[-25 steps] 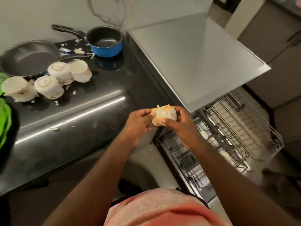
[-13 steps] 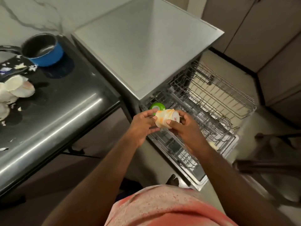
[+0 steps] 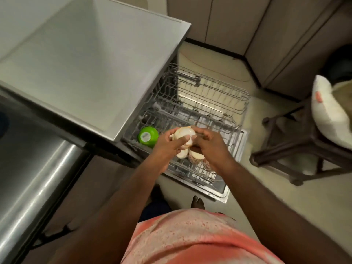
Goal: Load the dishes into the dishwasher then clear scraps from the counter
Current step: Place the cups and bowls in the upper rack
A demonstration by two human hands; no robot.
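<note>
A small cream cup [image 3: 184, 134] with orange smears is held between both hands above the pulled-out dishwasher rack [image 3: 219, 103]. My left hand [image 3: 167, 144] grips its left side with fingers curled round it. My right hand [image 3: 211, 147] holds its right side from above. Directly below, a few similar cream cups [image 3: 196, 157] sit in the rack's near part. A green bowl [image 3: 148, 136] stands upside down at the rack's left end. The grey dishwasher top [image 3: 91, 63] stretches to the left of the rack.
The steel counter front [image 3: 34, 168] runs along the left. A dark wooden stool [image 3: 297, 141] with a white cushion [image 3: 331, 119] stands right of the rack. Beige cabinets [image 3: 266, 31] line the back. My bare foot [image 3: 198, 201] is on the floor by the open door [image 3: 222, 191].
My view swung right, away from the counter with the cups and pans. Both hands carried the cup from the counter's edge out over the dishwasher rack and lower toward the cups in it.
</note>
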